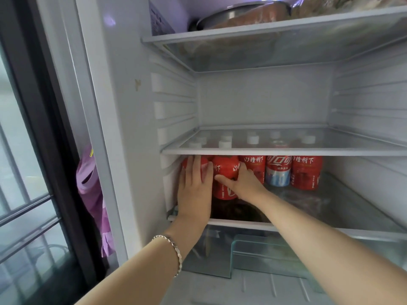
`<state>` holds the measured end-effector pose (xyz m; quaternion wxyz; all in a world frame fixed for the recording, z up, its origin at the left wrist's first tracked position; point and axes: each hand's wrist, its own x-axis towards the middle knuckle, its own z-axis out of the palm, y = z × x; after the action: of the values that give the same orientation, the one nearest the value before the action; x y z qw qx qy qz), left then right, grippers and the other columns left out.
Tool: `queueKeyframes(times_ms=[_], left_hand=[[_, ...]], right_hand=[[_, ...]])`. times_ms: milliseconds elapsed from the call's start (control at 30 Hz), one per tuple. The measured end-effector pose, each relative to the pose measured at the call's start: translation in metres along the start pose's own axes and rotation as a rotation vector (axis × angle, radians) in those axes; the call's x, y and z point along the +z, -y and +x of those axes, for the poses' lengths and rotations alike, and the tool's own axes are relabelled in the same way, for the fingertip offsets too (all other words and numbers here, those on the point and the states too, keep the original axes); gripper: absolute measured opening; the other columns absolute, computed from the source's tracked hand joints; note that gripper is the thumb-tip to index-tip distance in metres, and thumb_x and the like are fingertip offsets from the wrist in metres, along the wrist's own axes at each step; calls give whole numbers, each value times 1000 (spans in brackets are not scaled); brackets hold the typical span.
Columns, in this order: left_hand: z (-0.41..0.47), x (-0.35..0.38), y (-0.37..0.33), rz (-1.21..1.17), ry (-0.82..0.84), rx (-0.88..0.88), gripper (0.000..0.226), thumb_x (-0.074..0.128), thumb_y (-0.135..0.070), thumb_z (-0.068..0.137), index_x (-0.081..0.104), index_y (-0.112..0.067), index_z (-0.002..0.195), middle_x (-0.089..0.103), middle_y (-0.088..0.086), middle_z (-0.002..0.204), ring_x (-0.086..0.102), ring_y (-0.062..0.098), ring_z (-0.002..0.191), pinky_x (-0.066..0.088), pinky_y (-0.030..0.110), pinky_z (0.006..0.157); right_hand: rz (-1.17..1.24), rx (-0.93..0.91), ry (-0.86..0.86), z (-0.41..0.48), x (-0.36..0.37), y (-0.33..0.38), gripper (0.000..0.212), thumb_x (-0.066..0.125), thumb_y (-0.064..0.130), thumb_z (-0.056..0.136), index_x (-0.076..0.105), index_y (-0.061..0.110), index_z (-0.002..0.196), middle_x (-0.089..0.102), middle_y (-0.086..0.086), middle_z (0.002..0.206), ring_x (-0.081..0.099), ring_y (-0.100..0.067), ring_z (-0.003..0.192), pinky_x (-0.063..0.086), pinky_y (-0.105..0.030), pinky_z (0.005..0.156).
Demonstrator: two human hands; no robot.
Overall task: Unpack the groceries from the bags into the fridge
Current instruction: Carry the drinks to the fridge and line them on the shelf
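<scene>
Leftmost, at 9 o'clock in the view, a barred window [22, 172] stands beside a purple garment [92, 186] that hangs against the outer wall of the open fridge [123, 128]. At 7 o'clock a forearm with a silver bracelet [176, 249] reaches up to the left hand [193, 190]. This hand is released: its fingers lie straight and flat on the front of the leftmost bottle [205, 164], a red-labelled bottle against the fridge's left wall. Just beside it, at its 3 o'clock, the right hand [244, 183] grasps the second bottle [224, 170], with the thumb across the label and the fingers curled round the right flank. Both bottles stand on the lower shelf [242, 224], under the glass middle shelf [286, 151]. Further toward 3 o'clock on the same shelf stand a third red bottle [254, 166], a cola can [278, 172] and a last red bottle [306, 175], side by side. White caps of more bottles show through the glass. At 12 o'clock the top shelf [264, 27] carries a metal pan [231, 12]. At 6 o'clock lies a clear drawer [264, 254].
</scene>
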<state>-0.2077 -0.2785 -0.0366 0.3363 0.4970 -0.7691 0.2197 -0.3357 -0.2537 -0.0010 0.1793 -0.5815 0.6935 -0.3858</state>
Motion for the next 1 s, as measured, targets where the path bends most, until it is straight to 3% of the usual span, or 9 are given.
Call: queueKeyframes(times_ms=[133, 233, 333, 567, 667, 733, 833, 933, 1000], left_hand=[[3, -1, -1, -11, 13, 1, 84, 90, -7, 47, 58, -6, 125, 48, 27, 134, 48, 43, 122, 44, 45, 93], [8, -3, -1, -11, 56, -3, 84, 82, -6, 63, 43, -7, 138, 33, 25, 146, 34, 40, 134, 33, 42, 105], [9, 2, 3, 37, 47, 24, 92, 92, -8, 38, 58, -6, 124, 54, 23, 129, 54, 38, 118, 47, 41, 92], [12, -4, 5, 90, 123, 61, 83, 90, -4, 42, 61, 1, 120, 53, 30, 126, 54, 44, 116, 54, 46, 86], [7, -30, -3, 107, 221, 67, 72, 73, -4, 75, 40, 1, 138, 34, 28, 143, 39, 41, 131, 51, 36, 92], [-4, -48, -8, 57, 387, 24, 50, 51, -5, 91, 36, -6, 140, 38, 17, 140, 45, 34, 126, 48, 35, 92], [-27, -87, -13, 9, 566, -60, 27, 43, -8, 94, 54, -9, 118, 56, 9, 119, 58, 29, 106, 47, 34, 84], [-57, -125, -6, -8, 584, -186, 27, 41, -16, 94, 58, -13, 114, 63, 8, 112, 61, 28, 100, 48, 34, 78], [-84, -149, 5, -4, 715, -313, 28, 44, -20, 94, 61, -11, 113, 64, 8, 112, 63, 26, 101, 51, 32, 80]], right_hand=[[-114, -25, -130, -12, 10, 6, 85, 69, 43, 81, 20, 10, 142, 31, -14, 138, 46, -31, 122, 42, -37, 97], [-155, 9, -70, -21, 13, 3, 79, 68, 31, 83, 19, 8, 140, 31, -14, 136, 47, -30, 120, 42, -35, 97], [-147, 56, 5, -25, 12, -1, 70, 64, 25, 85, 25, 6, 140, 34, -15, 139, 46, -29, 123, 40, -34, 103], [-263, 11, 49, -42, 0, -1, 40, 58, 19, 86, 47, 15, 125, 52, -4, 124, 54, -20, 112, 45, -27, 94], [-291, -16, 55, -57, -10, 2, 16, 55, 20, 88, 62, 20, 102, 62, 2, 107, 60, -17, 98, 50, -28, 84], [-340, -72, 95, -69, -13, 7, 9, 56, 21, 87, 64, 22, 91, 64, 2, 102, 61, -17, 93, 51, -29, 81], [-367, -225, 197, -92, -17, 24, 14, 56, 18, 88, 69, 18, 94, 67, -2, 101, 63, -20, 91, 52, -33, 82], [-414, -369, 330, -119, -16, 42, 18, 53, 18, 88, 69, 13, 94, 69, -7, 100, 64, -26, 92, 53, -35, 81], [-482, -457, 422, -141, -10, 49, 20, 51, 20, 88, 69, 14, 96, 68, -7, 104, 64, -28, 96, 53, -36, 82]])
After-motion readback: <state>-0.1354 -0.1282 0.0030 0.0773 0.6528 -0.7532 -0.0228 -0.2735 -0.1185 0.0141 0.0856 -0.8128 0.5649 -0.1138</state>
